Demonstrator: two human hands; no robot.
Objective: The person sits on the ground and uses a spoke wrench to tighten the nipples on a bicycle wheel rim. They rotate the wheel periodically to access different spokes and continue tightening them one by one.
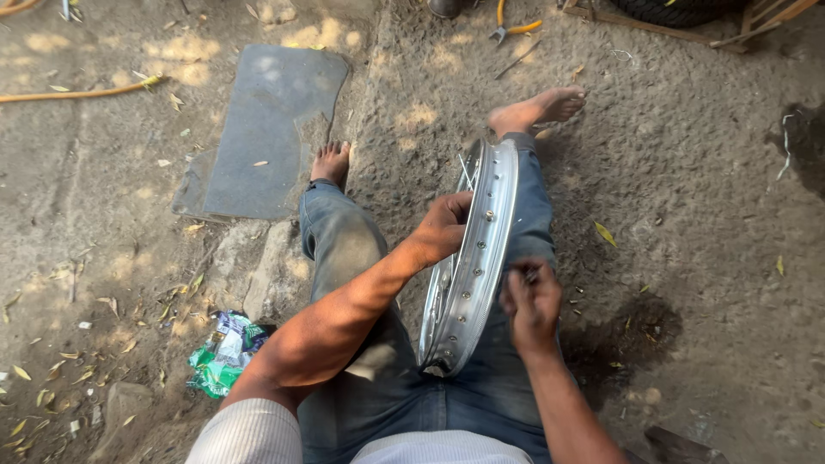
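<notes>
A shiny metal wheel rim (pixel 481 258) with spoke holes stands on edge between my legs, leaning on my right thigh. My left hand (pixel 443 225) grips the rim's left edge near the top. Just to the right of the rim, my right hand (pixel 530 302) is closed around a small dark metal piece, possibly a spoke end or tool; I cannot tell which. Thin spokes (pixel 465 170) show inside the rim near its far end. I sit on the dirt ground in jeans with bare feet.
A flat grey stone slab (pixel 266 129) lies ahead on the left. Orange-handled pliers (pixel 514 30) rest at the top. A crumpled green wrapper (pixel 225 352) lies by my left hip. A tyre and wooden frame (pixel 687 15) sit top right. A yellow hose (pixel 82 91) crosses the upper left.
</notes>
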